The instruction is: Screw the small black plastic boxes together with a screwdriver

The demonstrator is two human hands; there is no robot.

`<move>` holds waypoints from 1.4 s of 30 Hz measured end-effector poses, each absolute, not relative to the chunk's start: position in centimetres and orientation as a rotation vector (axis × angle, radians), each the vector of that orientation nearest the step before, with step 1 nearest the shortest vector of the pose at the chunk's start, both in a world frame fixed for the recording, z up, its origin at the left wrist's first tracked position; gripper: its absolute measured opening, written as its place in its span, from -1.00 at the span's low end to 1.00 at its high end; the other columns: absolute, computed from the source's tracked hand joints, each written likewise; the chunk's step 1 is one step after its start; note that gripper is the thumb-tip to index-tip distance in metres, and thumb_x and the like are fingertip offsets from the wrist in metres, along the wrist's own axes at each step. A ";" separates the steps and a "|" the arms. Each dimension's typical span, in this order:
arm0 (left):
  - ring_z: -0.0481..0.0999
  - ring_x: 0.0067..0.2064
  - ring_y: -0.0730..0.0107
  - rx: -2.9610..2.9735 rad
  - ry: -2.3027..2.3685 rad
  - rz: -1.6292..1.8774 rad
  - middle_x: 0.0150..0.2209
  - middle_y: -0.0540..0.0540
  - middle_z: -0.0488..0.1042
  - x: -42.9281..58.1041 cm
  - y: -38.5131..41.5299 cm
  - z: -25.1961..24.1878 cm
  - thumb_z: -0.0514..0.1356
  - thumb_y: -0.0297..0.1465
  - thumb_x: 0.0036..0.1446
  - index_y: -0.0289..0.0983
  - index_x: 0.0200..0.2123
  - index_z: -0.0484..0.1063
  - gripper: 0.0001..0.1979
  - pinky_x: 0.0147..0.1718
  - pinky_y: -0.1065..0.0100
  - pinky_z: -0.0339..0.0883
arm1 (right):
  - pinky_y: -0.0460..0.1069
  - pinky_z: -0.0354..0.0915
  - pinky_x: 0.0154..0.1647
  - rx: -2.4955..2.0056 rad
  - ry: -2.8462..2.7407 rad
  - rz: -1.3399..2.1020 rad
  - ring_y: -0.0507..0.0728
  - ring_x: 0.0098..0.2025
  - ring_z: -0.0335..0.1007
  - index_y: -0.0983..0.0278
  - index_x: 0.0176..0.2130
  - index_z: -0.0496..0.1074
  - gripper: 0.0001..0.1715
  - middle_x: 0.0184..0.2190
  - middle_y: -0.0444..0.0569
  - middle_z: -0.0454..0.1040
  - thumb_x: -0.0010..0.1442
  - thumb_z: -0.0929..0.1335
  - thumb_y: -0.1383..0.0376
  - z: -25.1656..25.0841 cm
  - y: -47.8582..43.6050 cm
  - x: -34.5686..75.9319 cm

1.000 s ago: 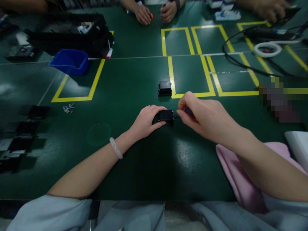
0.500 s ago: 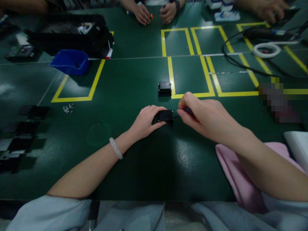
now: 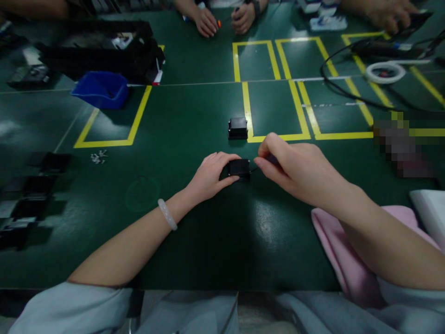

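My left hand [image 3: 212, 174] is closed around the left side of a small black box [image 3: 239, 167], thumb at the near edge and fingers at the far edge, pressing it on the green table. To its right, my right hand [image 3: 288, 162] pinches a thin dark tool [image 3: 253, 170]. The tool's tip reaches the right side of the box; most of it is hidden in my fingers, so its kind does not show. Just beyond, a second black box [image 3: 238, 128] of similar shape stands beside a yellow tape line.
Small silvery screws [image 3: 99, 157] lie at left, near several black parts [image 3: 38, 185]. Further back are a blue bin [image 3: 100, 90] and a black crate [image 3: 97, 51]. A pink cloth [image 3: 333, 241] lies under my right forearm. Co-workers' hands [image 3: 243, 18] rest across the table.
My right hand's fingertips have shifted very slightly at the thin tool. My left hand and both boxes stay in place.
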State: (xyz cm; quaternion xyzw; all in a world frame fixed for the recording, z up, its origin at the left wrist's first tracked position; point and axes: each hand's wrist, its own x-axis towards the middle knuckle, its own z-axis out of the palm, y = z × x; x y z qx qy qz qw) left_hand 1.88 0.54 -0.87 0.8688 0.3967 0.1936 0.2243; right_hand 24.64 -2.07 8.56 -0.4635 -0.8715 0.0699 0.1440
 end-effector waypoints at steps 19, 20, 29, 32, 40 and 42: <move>0.43 0.09 0.14 2.392 1.097 0.527 0.06 -0.15 0.46 1.9 0.6 -0.9 0.20 -0.26 0.29 -0.24 0.11 0.30 -0.63 0.10 0.10 0.25 | -0.07 0.05 -0.52 -1.360 -2.540 0.208 0.06 -0.51 0.40 0.29 -0.12 0.25 -0.85 -0.45 -0.13 0.46 0.34 0.20 0.29 8.5 -2.3 24.7; 0.43 0.09 0.14 2.395 1.096 0.528 0.06 -0.16 0.46 1.9 0.6 -0.9 0.21 -0.26 0.29 -0.24 0.11 0.31 -0.63 0.09 0.10 0.26 | -0.07 0.05 -0.52 -1.349 -2.537 0.218 0.07 -0.49 0.42 0.30 -0.09 0.24 -0.83 -0.43 -0.12 0.47 0.32 0.21 0.30 8.5 -2.3 24.8; 0.42 0.11 0.15 2.388 1.107 0.516 0.08 -0.14 0.45 1.9 0.6 -0.9 0.20 -0.26 0.30 -0.23 0.12 0.29 -0.63 0.15 0.10 0.23 | -0.06 0.03 -0.52 -1.447 -2.537 0.147 0.05 -0.55 0.33 0.27 -0.20 0.29 -0.72 -0.51 -0.14 0.42 0.39 0.17 0.13 8.6 -2.2 24.5; 0.41 0.11 0.15 2.389 1.101 0.517 0.08 -0.15 0.45 1.9 0.5 -0.8 0.20 -0.27 0.29 -0.25 0.12 0.30 -0.62 0.15 0.10 0.23 | -0.07 0.02 -0.53 -1.444 -2.517 0.158 0.04 -0.55 0.32 0.28 -0.16 0.28 -0.77 -0.50 -0.14 0.42 0.38 0.18 0.18 8.4 -2.2 24.5; 0.41 0.11 0.13 2.402 1.099 0.523 0.07 -0.17 0.45 1.9 0.6 -0.9 0.19 -0.26 0.30 -0.24 0.12 0.29 -0.63 0.12 0.09 0.24 | -0.09 0.03 -0.52 -1.372 -2.491 0.176 0.00 -0.52 0.32 0.28 -0.11 0.25 -0.85 -0.44 -0.12 0.45 0.34 0.20 0.27 8.3 -2.1 24.8; 0.41 0.11 0.14 2.398 1.100 0.520 0.07 -0.16 0.45 1.9 0.5 -0.9 0.18 -0.25 0.31 -0.24 0.12 0.29 -0.63 0.13 0.09 0.24 | -0.09 0.02 -0.52 -1.386 -2.499 0.171 0.01 -0.52 0.31 0.27 -0.15 0.26 -0.84 -0.46 -0.13 0.44 0.35 0.19 0.23 8.5 -2.2 24.7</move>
